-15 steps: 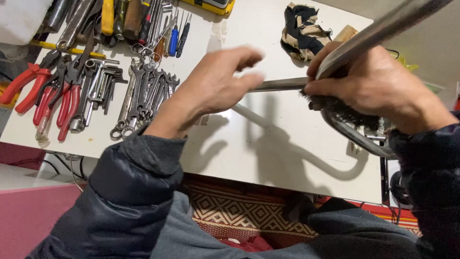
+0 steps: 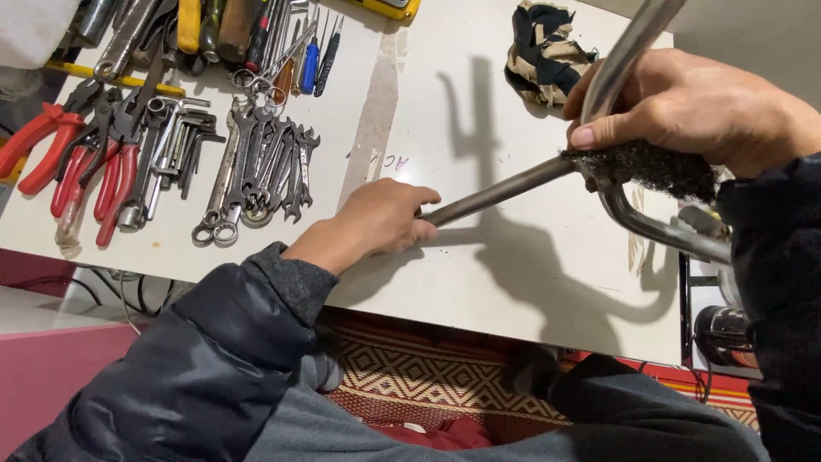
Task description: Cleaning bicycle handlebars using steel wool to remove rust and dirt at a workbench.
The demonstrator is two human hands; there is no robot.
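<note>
My left hand (image 2: 372, 224) grips the lower end of a bare metal tube frame (image 2: 505, 188), resting on the white table (image 2: 479, 282). My right hand (image 2: 684, 107) presses a dark wad of steel wool (image 2: 658, 167) around the joint where the frame's tubes meet, thumb on top. One tube rises up past my right hand to the top edge, another curves down to the right.
Wrenches (image 2: 261, 171), red-handled pliers (image 2: 81, 158), hex keys and screwdrivers (image 2: 312, 56) lie spread at the table's left. A black and tan cloth (image 2: 543, 51) lies at the back. A patterned rug (image 2: 428, 376) shows below the table edge, above my lap.
My left hand slid down the tube toward the table's front and now grips its end. My right hand has shifted so the steel wool shows at the joint.
</note>
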